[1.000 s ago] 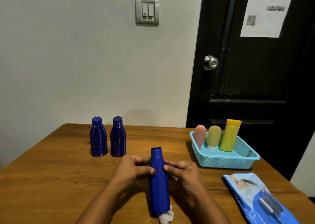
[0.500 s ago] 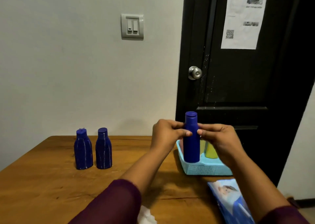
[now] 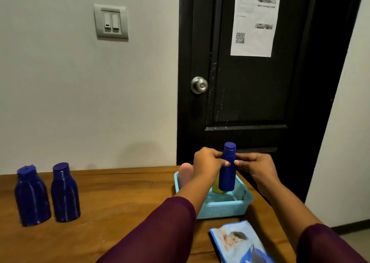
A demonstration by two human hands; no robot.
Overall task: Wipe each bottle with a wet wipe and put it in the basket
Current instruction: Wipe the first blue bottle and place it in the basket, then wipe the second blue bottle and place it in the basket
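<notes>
The bottle (image 3: pixel 227 170) is hanging upright just over the basket (image 3: pixel 226 208), the left hand (image 3: pixel 208 162) and the right hand (image 3: pixel 254 165) pinching its neck from both sides, while two other bottles (image 3: pixel 65 193) are standing well left of the basket and the wipes pack (image 3: pixel 240 242) is lying just in front of it.

- The left arm (image 3: pixel 191 191) is covering part of the pink bottle (image 3: pixel 185 173) and the near left corner of the basket (image 3: pixel 226 209).
- The blue bottle (image 3: pixel 227 168) is hiding all but a sliver of the yellow bottle (image 3: pixel 215 188).
- The bottom edge is cutting off the wipes pack (image 3: pixel 240 242).
- The print on the paper (image 3: pixel 253 20) is blurring past reading.
</notes>
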